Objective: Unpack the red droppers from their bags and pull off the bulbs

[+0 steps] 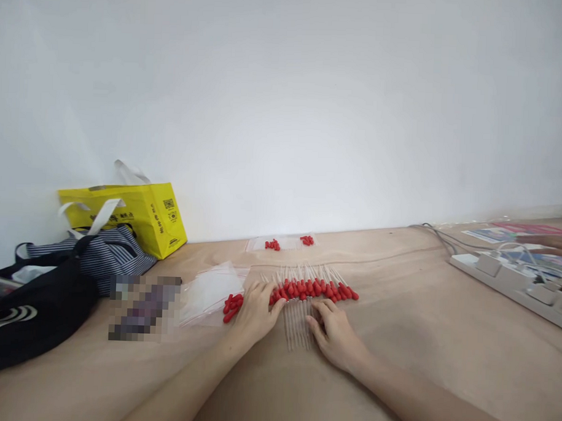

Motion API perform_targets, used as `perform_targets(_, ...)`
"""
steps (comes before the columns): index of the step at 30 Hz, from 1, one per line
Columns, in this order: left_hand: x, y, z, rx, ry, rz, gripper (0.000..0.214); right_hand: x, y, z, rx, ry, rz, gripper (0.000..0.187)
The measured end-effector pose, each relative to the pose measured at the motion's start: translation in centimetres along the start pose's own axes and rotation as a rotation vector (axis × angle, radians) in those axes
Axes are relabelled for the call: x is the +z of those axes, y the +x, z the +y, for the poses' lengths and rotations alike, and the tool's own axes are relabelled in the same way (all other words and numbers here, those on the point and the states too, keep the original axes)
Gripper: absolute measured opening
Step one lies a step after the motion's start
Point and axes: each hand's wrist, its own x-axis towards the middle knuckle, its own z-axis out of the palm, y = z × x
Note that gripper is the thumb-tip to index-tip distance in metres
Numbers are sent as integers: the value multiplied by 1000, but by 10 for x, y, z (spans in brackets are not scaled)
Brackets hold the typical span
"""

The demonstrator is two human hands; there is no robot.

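A row of droppers with red rubber bulbs (308, 287) and thin clear tubes lies on the wooden table in front of me. Their tubes point away towards the wall. Below them, other clear tubes (298, 328) point towards me, between my two hands. My left hand (258, 308) rests palm down over the left end of the row, fingers spread and thumb apart. To the right of the near tubes, my right hand (335, 335) lies with bent fingers and its thumb apart, holding nothing I can see. More red bulbs (232, 307) lie left of my left hand.
Clear plastic bags (213, 294) lie at the left; another bag with red-bulbed droppers (273, 244) is by the wall. A yellow bag (156, 224), a striped bag (118, 254) and a black bag (51, 313) stand left. At right are a power strip (504, 283) and another person's hand (554, 244).
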Motion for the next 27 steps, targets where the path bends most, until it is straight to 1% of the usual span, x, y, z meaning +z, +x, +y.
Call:
perform_targets(2, 4, 4, 0, -5, 1, -22, 9, -1, 1, 0, 1, 11, -16, 14)
perform_targets(5, 7, 5, -1, -15, -8, -22, 5, -1, 3, 1, -1, 28, -14, 14)
perform_targets(8, 1, 1, -4, -42, -4, 15, 9, -1, 3, 2, 1, 42, 16, 16)
perform_targets(11, -13, -12, -10, -46, -6, 118, 13, -2, 3, 4, -9, 54, 41, 16)
perform_targets(14, -25, -32, -17, 32, -59, 285, 15, -5, 3, 5, -79, 63, 74, 18)
perform_targets(15, -27, -38, -18, 57, -87, 317, 15, -7, 3, 4, -106, 72, 89, 21)
perform_targets(16, -28, -43, -19, 74, -114, 322, 14, -9, 3, 3, -128, 79, 104, 26)
perform_targets(19, -24, -51, -13, 116, -182, 246, 13, -16, 3, -2, -192, 48, 106, 40)
perform_targets(21, -19, -50, -5, 168, -211, 175, 13, -20, 4, -5, -261, -6, 88, 43)
perform_targets(24, -13, -44, 6, 264, -255, 122, 12, -22, 4, -7, -354, -57, 58, 30)
perform_targets(27, -9, -41, 13, 324, -273, 94, 11, -19, 5, -6, -391, -66, 34, 22)
